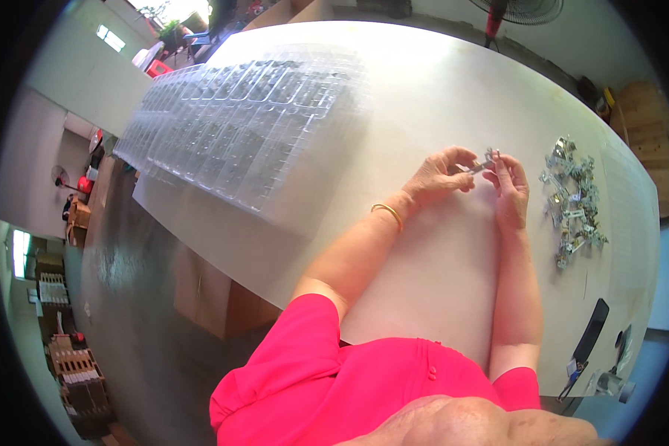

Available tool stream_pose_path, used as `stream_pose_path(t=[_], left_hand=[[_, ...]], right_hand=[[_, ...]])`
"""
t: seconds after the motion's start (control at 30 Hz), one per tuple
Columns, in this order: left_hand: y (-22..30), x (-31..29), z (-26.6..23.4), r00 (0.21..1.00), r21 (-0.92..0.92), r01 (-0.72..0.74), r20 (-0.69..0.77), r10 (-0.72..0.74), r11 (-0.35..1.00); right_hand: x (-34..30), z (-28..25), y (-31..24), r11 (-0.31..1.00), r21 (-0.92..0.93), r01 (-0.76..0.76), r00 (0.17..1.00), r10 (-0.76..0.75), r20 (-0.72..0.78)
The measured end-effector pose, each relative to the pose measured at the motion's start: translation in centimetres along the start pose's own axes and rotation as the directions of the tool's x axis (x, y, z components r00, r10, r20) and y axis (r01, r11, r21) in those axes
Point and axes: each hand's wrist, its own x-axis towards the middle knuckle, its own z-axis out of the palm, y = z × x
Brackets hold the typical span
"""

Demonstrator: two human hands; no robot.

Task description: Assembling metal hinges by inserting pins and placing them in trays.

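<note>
Over the middle of the pale table, both my hands meet at a small metal part. My left hand, with a gold bangle on its wrist, pinches one end between thumb and fingers. The other end sits in the fingertips of my right hand. The part looks silvery and narrow; its exact kind is too small to make out. A heap of similar small metal parts lies on the table to the right of my right hand.
Stacked clear plastic trays with many compartments cover the table's left side. A black phone-like object and a tool with a blue handle lie at the near right edge. A cardboard box stands on the floor at left.
</note>
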Motion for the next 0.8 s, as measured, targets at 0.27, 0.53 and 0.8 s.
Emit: stream_pose_path(t=[0.27, 0.53, 0.8], left_hand=[[0.4, -0.1, 0.8, 0.999, -0.003, 0.026, 0.029, -0.026, 1.0], [-1.7, -0.1, 1.5, 0.842, 0.746, -0.41, 0.089, 0.531, 0.525], [-0.1, -0.7, 2.7, 0.822, 0.773, -0.342, -0.029, 0.569, 0.534]], right_hand=[[0.0, -0.7, 0.0, 0.998, -0.056, -0.017, 0.999, 0.019, 0.042], [-2.4, -0.2, -0.7, 0.987, -0.134, -0.084, 0.993, 0.072, -0.097], [-3.8, -1.3, 0.7, 0.997, -0.007, 0.081, 0.983, -0.081, -0.163]])
